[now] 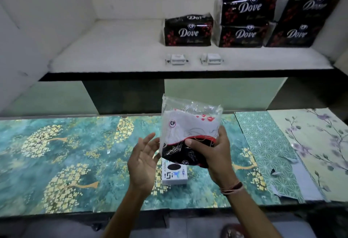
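Observation:
My right hand (216,155) grips a clear plastic packet (186,124) with white, red and black printed contents, held upright above the counter. Thumb and fingers curl round its lower right part. My left hand (144,162) hovers just left of the packet, palm turned toward it, fingers straight and spread, fingertips close to the packet's edge. A small white box (174,175) with a black oval and printed marks lies on the counter right under the packet, between my hands.
The counter (56,153) has a teal and gold tree pattern; patterned paper sheets (282,153) lie at its right end. On the white shelf (113,49) behind stand several black "Dove" packs (188,32) at the right and two small white devices (177,59) near the front edge.

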Available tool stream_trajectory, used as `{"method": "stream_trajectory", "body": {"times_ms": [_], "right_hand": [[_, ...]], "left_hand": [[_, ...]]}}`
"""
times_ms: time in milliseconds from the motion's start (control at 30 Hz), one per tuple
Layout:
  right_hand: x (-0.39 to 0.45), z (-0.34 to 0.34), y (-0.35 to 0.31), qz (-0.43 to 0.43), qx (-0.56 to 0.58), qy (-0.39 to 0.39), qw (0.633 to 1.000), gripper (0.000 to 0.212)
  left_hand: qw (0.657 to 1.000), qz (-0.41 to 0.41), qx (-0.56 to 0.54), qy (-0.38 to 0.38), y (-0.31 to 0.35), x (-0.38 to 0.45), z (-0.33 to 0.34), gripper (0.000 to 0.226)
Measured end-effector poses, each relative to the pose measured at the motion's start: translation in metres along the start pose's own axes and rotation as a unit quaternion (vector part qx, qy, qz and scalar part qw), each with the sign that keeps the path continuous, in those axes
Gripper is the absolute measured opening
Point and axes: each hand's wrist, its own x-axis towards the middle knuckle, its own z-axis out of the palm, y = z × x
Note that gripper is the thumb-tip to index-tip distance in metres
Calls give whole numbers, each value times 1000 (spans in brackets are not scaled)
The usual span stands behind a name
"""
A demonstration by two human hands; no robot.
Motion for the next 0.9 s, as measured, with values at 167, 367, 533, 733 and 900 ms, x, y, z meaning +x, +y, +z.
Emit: {"method": "stream_trajectory", "body": {"times_ms": [167, 367, 533, 733, 900], "right_hand": [[3, -17, 56, 70, 22, 83, 994, 74], [-9, -15, 101, 142, 32, 114, 983, 78], [-7, -22, 103, 167, -7, 96, 981, 77], [34, -23, 90, 47, -56, 126, 989, 16], [51, -19, 90, 133, -162, -66, 976, 20]], "left_hand": [[991, -119, 60, 8, -55, -9, -16, 70], [989, -134, 54, 15, -93, -17, -22, 60], [986, -130, 70, 84, -83, -10, -34, 66], [979, -176, 64, 76, -38, 34, -93, 41], [978, -180, 93, 40, -25, 49, -94, 45]]}}
